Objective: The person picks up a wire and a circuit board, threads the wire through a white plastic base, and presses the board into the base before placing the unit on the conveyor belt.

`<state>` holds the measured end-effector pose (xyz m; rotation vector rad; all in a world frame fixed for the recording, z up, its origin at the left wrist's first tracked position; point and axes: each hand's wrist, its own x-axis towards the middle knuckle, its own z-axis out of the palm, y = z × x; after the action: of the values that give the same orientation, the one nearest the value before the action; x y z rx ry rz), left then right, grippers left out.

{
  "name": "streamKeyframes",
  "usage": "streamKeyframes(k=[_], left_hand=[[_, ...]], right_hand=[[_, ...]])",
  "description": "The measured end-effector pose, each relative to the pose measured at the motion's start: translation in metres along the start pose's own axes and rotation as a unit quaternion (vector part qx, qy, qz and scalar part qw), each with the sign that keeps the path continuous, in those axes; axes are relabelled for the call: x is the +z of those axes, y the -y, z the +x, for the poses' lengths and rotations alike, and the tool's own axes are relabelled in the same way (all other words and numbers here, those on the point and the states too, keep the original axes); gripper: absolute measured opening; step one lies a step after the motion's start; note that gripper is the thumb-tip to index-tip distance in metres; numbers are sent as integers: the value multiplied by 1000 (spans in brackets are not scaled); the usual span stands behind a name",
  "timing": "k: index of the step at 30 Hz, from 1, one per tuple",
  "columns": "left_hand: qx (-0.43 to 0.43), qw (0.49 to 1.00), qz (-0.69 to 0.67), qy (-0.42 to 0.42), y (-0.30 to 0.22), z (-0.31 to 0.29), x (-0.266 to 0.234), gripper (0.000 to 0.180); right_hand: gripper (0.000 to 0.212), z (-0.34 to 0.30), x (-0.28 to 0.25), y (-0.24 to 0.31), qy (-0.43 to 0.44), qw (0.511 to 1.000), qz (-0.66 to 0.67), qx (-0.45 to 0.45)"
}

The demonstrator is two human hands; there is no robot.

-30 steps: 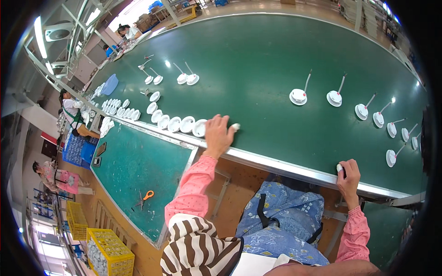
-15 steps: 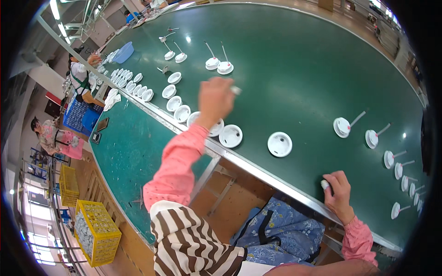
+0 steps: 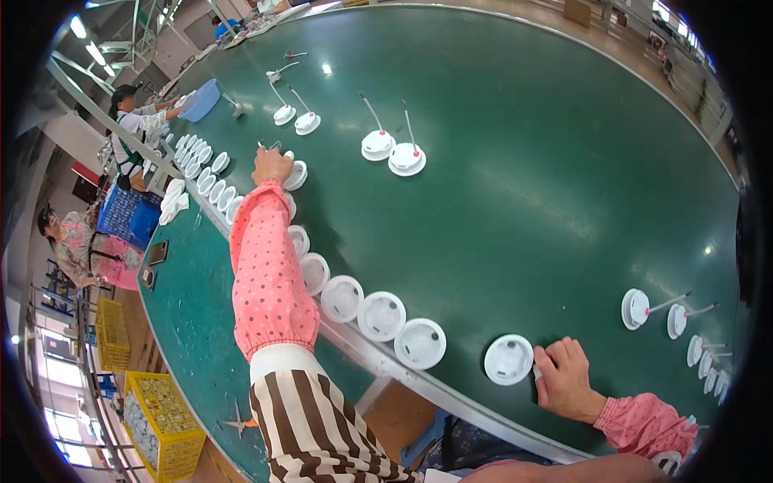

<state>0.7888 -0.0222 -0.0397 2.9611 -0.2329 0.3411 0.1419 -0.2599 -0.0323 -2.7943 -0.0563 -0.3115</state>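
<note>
Seeing left hand at 10 o'clock over green table, beside far end of white dish row, which curves from 10 to about 6 o'clock; grip hidden, can't tell if clamped on anything. Right hand at 4 o'clock, curled, lone white dish just beside it at its 10 o'clock; can't tell if grip's apart. Wired white discs at 12 o'clock.

On the green table, I see white cups curving along the near edge to the left hand; the right hand rests just beside a lone cup.
</note>
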Motion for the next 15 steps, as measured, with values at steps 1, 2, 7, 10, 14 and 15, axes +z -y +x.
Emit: streamKeyframes(k=[1, 2, 7, 10, 14, 15], left_hand=[[-18, 999, 10, 25, 7, 10, 4, 52], [-22, 998, 25, 44, 8, 16, 6, 54], [-10, 998, -2, 63, -1, 20, 5, 51], [45, 998, -43, -26, 11, 8, -13, 46], [256, 932, -200, -163, -36, -64, -69, 32], [304, 909, -212, -192, -49, -96, -87, 33]], right_hand=[[54, 0, 1, 0, 8, 1000, 1, -3], [54, 0, 2, 0, 7, 1000, -4, -8], [53, 4, -1, 2, 18, 1000, -10, 4], [53, 4, -2, 1, 11, 1000, -10, -9], [47, 0, -1, 3, -22, 1000, 0, 2], [44, -1, 1, 2, -36, 999, 11, 6]])
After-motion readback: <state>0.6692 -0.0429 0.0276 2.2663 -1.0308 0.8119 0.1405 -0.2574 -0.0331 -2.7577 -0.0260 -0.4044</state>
